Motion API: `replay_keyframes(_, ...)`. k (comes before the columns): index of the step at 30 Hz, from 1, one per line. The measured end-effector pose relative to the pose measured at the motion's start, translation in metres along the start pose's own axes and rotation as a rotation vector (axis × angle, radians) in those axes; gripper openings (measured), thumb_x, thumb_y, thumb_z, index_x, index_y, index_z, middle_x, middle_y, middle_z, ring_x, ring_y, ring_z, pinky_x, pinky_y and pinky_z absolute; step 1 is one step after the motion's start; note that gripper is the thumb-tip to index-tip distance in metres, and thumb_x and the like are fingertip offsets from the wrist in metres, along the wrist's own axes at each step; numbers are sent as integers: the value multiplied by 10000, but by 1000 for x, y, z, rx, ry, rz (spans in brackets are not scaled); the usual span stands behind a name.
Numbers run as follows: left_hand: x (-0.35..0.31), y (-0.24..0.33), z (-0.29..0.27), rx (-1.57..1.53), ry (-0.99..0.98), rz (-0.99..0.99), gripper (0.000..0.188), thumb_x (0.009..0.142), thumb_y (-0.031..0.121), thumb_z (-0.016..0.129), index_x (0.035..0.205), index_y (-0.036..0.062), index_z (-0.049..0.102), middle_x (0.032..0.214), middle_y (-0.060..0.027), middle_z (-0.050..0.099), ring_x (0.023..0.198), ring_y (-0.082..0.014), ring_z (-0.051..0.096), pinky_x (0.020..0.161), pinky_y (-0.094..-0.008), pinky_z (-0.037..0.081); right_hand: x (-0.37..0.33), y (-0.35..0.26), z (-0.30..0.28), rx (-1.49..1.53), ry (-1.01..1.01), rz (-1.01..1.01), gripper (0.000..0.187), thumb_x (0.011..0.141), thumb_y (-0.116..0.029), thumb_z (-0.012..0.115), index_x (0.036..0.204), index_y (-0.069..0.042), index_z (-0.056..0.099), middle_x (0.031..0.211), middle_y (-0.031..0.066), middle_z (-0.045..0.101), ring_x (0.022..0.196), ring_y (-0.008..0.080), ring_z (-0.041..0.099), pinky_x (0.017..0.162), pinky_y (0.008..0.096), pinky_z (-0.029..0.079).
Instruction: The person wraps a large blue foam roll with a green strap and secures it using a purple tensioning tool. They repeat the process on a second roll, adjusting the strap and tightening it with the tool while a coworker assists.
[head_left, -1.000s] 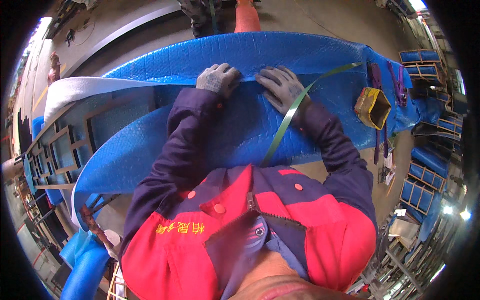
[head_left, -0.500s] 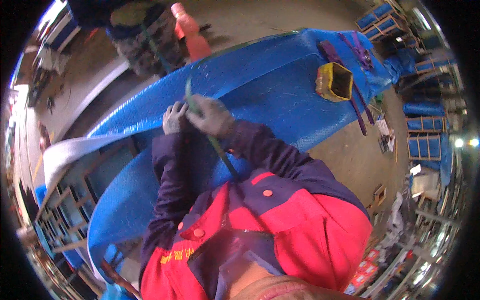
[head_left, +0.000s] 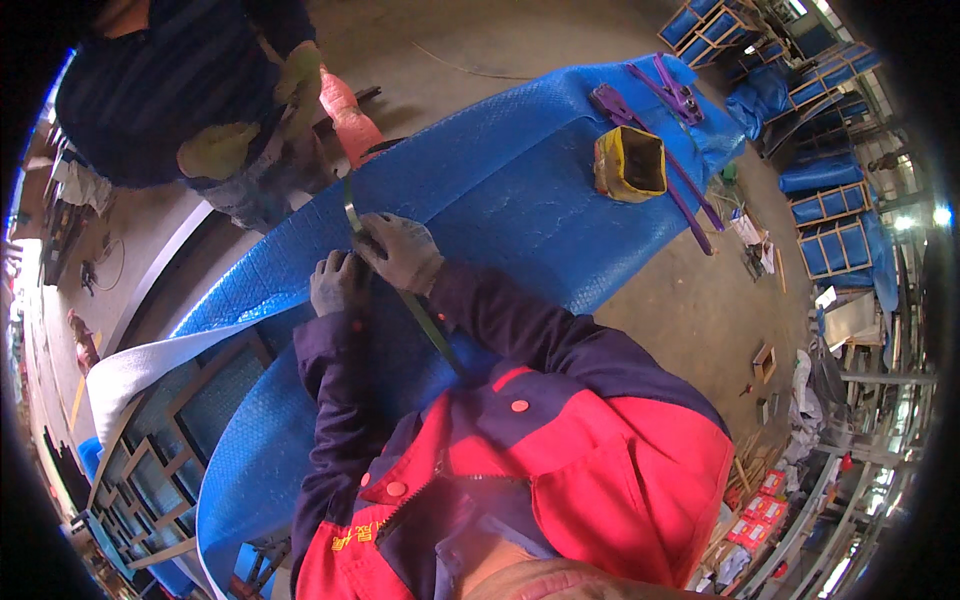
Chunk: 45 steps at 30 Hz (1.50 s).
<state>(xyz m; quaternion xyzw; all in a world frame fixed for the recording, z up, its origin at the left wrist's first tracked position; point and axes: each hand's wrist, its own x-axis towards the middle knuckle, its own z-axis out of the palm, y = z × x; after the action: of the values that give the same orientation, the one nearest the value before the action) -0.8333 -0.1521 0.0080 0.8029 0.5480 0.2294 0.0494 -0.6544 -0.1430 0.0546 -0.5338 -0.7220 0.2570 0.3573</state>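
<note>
My right hand (head_left: pixel 402 252), in a grey work glove, is closed on a green packing strap (head_left: pixel 432 330). The strap runs from beyond my fingers back toward my chest, across blue bubble wrap (head_left: pixel 530 210). Close beside it, my gloved left hand (head_left: pixel 340 284) has curled fingers against the wrap, where the edge of a folded flap meets it; its fingertips are partly hidden. The wrap covers a long piece. At its uncovered left end, a dark lattice frame (head_left: pixel 165 450) shows between the wrap's loose layers.
A yellow open container (head_left: pixel 630 165) and purple long-handled strapping tools (head_left: pixel 672 98) lie on the wrap's far right. Another person (head_left: pixel 190 100) in gloves stands across it, near a pink wrapped object (head_left: pixel 348 118). Blue-wrapped crates (head_left: pixel 835 245) stand at the right.
The view has shifted slightly. The other person has leaned in closer, with gloves now showing near the pink object. My hands stay together at the strap, a little lower in the picture.
</note>
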Motion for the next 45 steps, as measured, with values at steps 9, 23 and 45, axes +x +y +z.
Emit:
replay_keyframes(9, 1, 6, -19, -26, 9, 91, 185, 877, 229, 655, 1039, 164, 716, 1089, -81, 675, 1025, -353, 638, 880, -483, 514, 14, 30, 21, 58, 125, 46, 273, 984, -274, 643, 1169, -74, 666, 1076, 194, 707, 1002, 417, 667, 863, 493, 526)
replay_keyframes(23, 0, 16, -4, -50, -60, 17, 247, 885, 291, 670, 1122, 226, 692, 1161, -60, 634, 1070, -298, 623, 864, -466, 526, 16, 11, 5, 214, 72, 84, 394, 1003, -308, 579, 1218, 9, 669, 1100, 282, 698, 1015, 473, 664, 872, 478, 529)
replay_keyframes(45, 7, 23, 9, -49, 34, -61, 127, 845, 279, 680, 954, 219, 708, 1035, -7, 645, 995, -233, 634, 815, -409, 514, 32, 31, 12, 134, 41, 119, 482, 1022, -354, 626, 1224, 80, 678, 1159, 236, 730, 1007, 308, 695, 902, 411, 519)
